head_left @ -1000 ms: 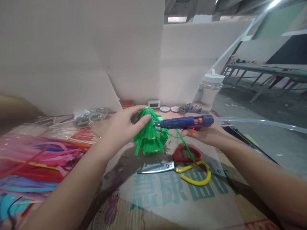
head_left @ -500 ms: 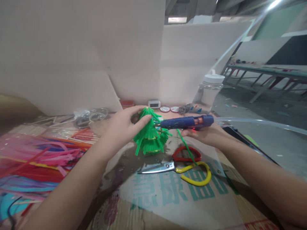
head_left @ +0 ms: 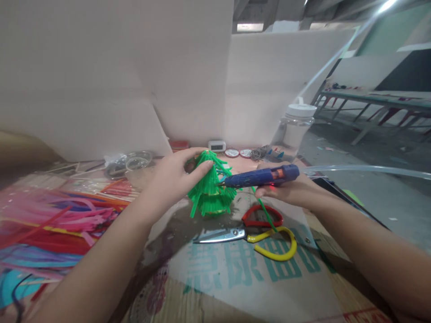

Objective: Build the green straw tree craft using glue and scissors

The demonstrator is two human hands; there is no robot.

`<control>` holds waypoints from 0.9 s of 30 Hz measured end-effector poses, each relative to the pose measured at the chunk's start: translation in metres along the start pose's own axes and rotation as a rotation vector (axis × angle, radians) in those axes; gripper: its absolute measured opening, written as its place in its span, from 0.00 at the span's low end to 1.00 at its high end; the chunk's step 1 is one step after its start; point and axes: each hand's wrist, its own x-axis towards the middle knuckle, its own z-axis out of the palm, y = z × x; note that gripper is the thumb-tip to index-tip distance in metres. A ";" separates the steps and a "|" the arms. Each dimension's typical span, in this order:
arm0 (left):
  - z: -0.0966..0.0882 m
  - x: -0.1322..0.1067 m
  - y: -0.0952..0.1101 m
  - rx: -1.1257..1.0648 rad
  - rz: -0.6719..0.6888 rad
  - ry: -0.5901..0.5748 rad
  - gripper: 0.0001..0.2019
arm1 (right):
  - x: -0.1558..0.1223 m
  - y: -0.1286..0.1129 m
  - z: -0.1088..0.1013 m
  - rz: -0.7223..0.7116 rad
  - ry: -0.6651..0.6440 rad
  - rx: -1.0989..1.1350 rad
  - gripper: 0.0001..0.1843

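Observation:
A small green tree (head_left: pixel 209 193) made of cut straw strips stands on the table. My left hand (head_left: pixel 171 179) is closed around its top, fingers pinching the upper fringe. My right hand (head_left: pixel 289 190) grips a blue glue gun (head_left: pixel 259 176), which lies nearly level with its nozzle touching the tree's right side. A thin green strip (head_left: pixel 264 211) hangs down from under my right hand.
Scissors (head_left: pixel 252 233) with red and yellow handles lie on the printed cardboard in front of the tree. A heap of coloured straws (head_left: pixel 50 224) fills the left. A clear plastic jar (head_left: pixel 292 130), a small white clock (head_left: pixel 216 145) and white boards stand behind.
The glue gun's nozzle end has dipped a little lower against the tree's side, tilting the gun. My left hand keeps its hold on the top.

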 end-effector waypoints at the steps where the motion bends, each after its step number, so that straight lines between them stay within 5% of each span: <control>1: 0.000 0.000 0.000 0.002 -0.001 0.003 0.21 | 0.000 -0.001 0.000 0.006 -0.004 -0.004 0.19; 16: 0.001 0.001 -0.001 -0.010 0.019 0.006 0.20 | -0.003 -0.012 -0.005 -0.002 -0.029 -0.171 0.22; 27: 0.001 0.001 -0.002 -0.016 0.018 0.008 0.20 | -0.009 -0.015 -0.012 -0.020 -0.122 -0.008 0.16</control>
